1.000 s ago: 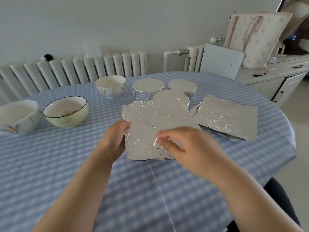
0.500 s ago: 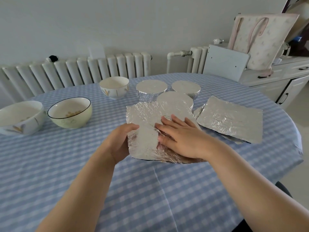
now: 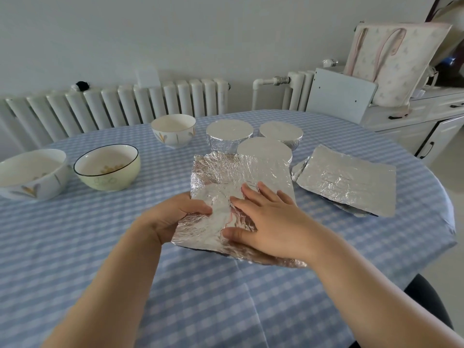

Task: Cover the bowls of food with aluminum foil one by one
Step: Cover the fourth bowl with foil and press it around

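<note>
A crinkled sheet of aluminum foil lies spread over something in front of me; what it covers is hidden. My left hand grips the sheet's left edge. My right hand lies flat on top of the foil, fingers spread, pressing it down. Behind it stand three foil-covered bowls: one at the back left, one at the back right and one nearer. Three uncovered bowls sit to the left: a white one with a leaf pattern, a pale green one with a dark rim and a white one at the edge.
A stack of foil sheets lies to the right on the blue checked tablecloth. White radiators line the wall behind the table. A cabinet with a tote bag stands at the right.
My right hand went from pinching the foil's near edge to lying flat on top of it. The left hand has slid a little further around the left edge.
</note>
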The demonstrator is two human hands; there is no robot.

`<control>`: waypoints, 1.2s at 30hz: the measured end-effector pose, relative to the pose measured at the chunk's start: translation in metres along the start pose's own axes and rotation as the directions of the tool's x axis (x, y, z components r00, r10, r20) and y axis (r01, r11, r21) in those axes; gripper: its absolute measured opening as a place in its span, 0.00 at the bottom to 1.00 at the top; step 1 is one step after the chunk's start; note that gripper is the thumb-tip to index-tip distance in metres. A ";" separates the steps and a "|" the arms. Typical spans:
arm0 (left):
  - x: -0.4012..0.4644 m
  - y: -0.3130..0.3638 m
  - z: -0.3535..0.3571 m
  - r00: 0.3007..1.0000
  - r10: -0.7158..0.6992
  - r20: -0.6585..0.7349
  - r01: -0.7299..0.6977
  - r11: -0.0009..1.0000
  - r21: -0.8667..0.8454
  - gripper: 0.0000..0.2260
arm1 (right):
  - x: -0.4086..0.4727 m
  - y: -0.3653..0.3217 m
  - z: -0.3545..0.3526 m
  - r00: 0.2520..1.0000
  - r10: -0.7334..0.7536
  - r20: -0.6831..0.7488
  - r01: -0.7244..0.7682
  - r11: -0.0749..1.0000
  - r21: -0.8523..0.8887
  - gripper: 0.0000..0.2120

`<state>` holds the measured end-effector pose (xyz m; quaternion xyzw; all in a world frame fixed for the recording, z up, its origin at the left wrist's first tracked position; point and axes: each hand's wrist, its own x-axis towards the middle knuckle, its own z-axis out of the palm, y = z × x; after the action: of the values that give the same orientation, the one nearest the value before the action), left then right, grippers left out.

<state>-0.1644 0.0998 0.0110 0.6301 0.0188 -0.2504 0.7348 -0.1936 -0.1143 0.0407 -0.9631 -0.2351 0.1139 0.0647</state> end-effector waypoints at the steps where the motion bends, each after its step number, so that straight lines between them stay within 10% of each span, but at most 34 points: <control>1: -0.003 0.001 -0.002 1.000 0.011 0.012 -0.012 0.999 0.031 0.16 | -0.002 -0.004 0.000 1.000 0.004 -0.005 -0.004 1.000 -0.007 0.41; 6: -0.011 0.010 -0.008 0.973 0.144 -0.178 -0.088 0.952 0.292 0.10 | -0.006 -0.012 -0.005 1.000 -0.009 -0.011 0.009 0.999 -0.043 0.46; 9: -0.011 0.020 -0.026 0.786 0.430 -0.443 -0.235 0.872 0.429 0.07 | -0.005 -0.011 -0.008 0.997 -0.064 -0.031 0.063 0.998 -0.031 0.48; 12: -0.028 0.044 -0.022 0.628 0.707 -0.325 -0.384 0.644 0.661 0.07 | 0.000 -0.009 -0.008 0.991 -0.114 -0.068 0.114 0.993 -0.013 0.51; 17: -0.029 0.053 0.031 0.828 0.527 0.189 -0.292 0.119 0.949 0.18 | 0.005 -0.007 0.000 0.991 -0.115 -0.075 0.115 0.993 -0.007 0.57; 21: -0.005 0.018 0.042 0.932 0.287 0.219 -0.162 -0.212 0.964 0.27 | 0.009 -0.006 0.004 0.994 -0.095 -0.051 0.096 0.995 0.012 0.59; 36: -0.002 0.003 0.038 0.950 0.226 0.215 -0.144 -0.292 0.945 0.42 | 0.007 0.003 0.002 1.000 0.009 0.029 -0.008 0.999 -0.048 0.63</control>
<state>-0.1758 0.0656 0.0219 0.9633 -0.2655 -0.0328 -0.0218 -0.1868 -0.1138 0.0370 -0.9636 -0.2345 0.1225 0.0380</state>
